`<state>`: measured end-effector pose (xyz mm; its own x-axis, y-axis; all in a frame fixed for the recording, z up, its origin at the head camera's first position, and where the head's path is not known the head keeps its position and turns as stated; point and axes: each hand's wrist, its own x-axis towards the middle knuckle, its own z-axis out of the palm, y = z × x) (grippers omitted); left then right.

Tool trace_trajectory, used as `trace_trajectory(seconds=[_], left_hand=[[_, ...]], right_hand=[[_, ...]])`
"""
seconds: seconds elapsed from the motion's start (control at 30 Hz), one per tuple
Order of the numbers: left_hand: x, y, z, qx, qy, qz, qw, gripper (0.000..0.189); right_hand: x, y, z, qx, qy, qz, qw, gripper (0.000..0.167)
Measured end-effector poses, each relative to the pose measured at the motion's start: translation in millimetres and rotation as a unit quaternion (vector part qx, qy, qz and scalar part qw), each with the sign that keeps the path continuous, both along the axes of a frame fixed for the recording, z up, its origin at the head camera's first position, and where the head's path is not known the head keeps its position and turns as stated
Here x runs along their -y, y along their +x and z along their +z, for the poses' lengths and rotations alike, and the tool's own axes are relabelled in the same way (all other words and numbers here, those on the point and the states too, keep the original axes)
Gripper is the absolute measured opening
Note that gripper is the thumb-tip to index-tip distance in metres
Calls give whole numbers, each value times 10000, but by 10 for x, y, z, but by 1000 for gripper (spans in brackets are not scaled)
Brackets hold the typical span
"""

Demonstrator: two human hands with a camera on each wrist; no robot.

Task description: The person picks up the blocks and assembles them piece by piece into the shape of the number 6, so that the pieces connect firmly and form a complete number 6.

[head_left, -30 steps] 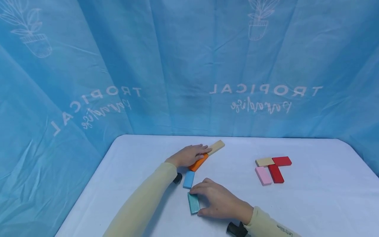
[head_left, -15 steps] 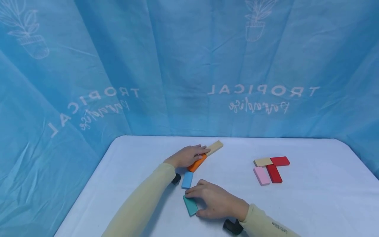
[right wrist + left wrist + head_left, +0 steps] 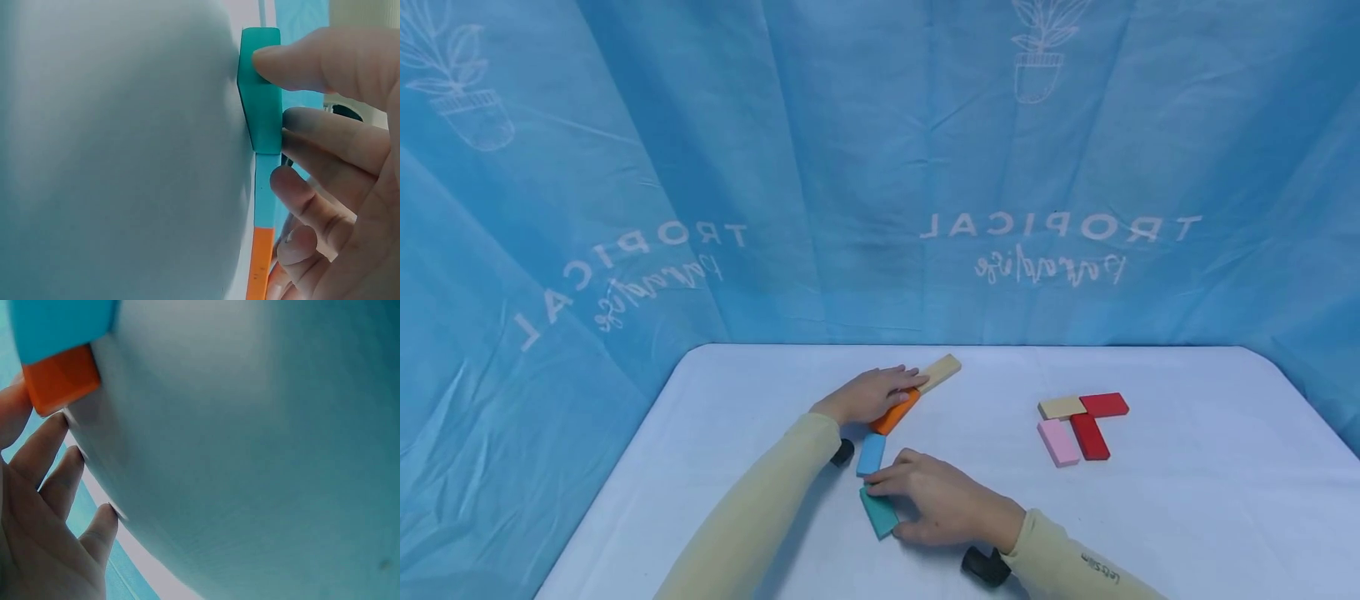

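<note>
My right hand point(image 3: 943, 500) pinches a teal block point(image 3: 878, 511) between thumb and fingers, low on the white table. Its far end meets or nearly meets a light blue block point(image 3: 871, 455); fingertips cover that spot in the head view. Beyond the blue one lies an orange block point(image 3: 898, 411), then a beige block point(image 3: 942, 372), forming a bent line. My left hand point(image 3: 868, 396) rests at the orange block with fingers stretched toward the beige one. In the left wrist view, the thumb and index finger touch or nearly touch the orange block point(image 3: 62, 381).
To the right lie a beige block point(image 3: 1062, 407), two red blocks point(image 3: 1103, 405) and a pink block point(image 3: 1058, 442), grouped closely. A blue printed curtain point(image 3: 850, 208) hangs behind the white table point(image 3: 1187, 500). Each wrist carries a small black camera point(image 3: 985, 567).
My right hand has turned the teal block so it slants, and shifted it slightly left and up toward the blue block. My left hand stays at the orange block.
</note>
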<state>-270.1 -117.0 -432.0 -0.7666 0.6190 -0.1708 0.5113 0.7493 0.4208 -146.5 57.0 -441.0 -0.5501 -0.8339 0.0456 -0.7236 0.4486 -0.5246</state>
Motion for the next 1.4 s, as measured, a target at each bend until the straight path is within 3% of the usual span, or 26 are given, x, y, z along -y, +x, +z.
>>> trace_trajectory(seconds=[0.37, 1.4], left_hand=[[-12, -11, -16, 20, -12, 29, 10000, 46], [-11, -50, -47, 71, -28, 3, 10000, 46]], right_hand=[[-19, -13, -7, -189, -99, 70, 9997, 46], [-90, -60, -32, -8, -253, 93, 9996, 41]])
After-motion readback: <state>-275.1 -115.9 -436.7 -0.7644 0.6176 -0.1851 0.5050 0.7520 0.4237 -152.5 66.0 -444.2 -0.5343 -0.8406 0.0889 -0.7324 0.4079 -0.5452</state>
